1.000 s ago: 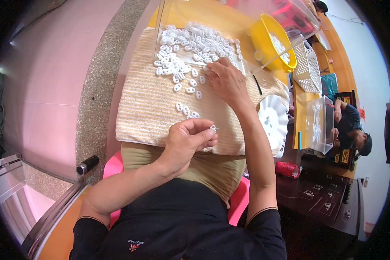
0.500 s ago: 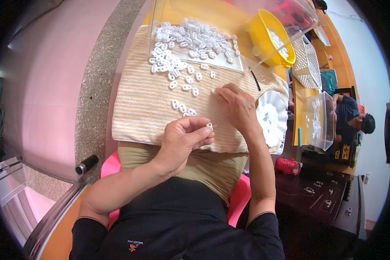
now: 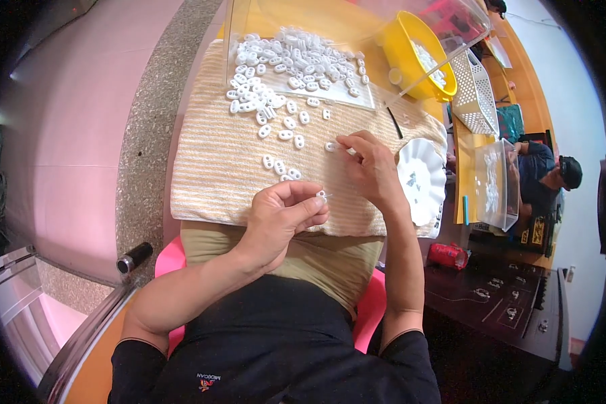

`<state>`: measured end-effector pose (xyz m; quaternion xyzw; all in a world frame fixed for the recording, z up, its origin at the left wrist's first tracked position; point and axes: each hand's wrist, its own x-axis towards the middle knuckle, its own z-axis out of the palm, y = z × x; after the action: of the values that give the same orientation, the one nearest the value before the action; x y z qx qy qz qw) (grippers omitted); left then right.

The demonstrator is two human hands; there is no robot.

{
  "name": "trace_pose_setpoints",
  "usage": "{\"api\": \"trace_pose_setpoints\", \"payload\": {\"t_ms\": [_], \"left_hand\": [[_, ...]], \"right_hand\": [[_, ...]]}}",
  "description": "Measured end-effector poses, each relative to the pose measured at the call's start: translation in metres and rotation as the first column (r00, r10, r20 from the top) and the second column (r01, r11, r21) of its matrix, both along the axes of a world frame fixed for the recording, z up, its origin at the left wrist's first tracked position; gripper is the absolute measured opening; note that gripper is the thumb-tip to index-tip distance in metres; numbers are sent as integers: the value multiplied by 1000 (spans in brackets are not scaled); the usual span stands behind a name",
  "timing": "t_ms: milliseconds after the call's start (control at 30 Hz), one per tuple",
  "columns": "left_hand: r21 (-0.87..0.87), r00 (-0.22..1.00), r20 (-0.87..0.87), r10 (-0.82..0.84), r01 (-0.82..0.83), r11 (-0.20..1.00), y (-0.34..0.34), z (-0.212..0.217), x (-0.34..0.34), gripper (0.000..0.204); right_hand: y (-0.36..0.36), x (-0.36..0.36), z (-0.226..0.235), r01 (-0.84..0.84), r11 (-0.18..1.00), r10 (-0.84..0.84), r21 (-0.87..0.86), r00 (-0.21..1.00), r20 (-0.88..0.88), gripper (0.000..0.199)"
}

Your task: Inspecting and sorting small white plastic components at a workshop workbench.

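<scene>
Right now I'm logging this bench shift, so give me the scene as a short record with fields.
left hand: pinches a small white oval piece at its fingers
right hand: fingers on a loose white piece
surface: striped beige towel
supply: pile of white pieces under a clear tray
nearby: white scalloped plate, yellow bowl, white basket

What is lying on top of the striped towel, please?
On the striped towel lie many small white pieces, partly beneath a clear plastic box. Both hands rest there too; the surface underneath is covered.
</scene>
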<state>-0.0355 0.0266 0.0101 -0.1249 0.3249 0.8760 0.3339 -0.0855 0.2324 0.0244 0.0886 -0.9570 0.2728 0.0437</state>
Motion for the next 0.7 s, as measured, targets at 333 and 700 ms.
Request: {"api": "trace_pose_setpoints", "payload": {"t_ms": [333,700], "left_hand": [[13,1000,-5,-3,3,1000,0,-1,0,16],[-3,1000,0,0,0,1000,0,-2,0,15]], "right_hand": [[-14,-1,3,-28,993,23,119,999,40,17],[-4,4,21,-209,943,189,259,977,98,14]]}}
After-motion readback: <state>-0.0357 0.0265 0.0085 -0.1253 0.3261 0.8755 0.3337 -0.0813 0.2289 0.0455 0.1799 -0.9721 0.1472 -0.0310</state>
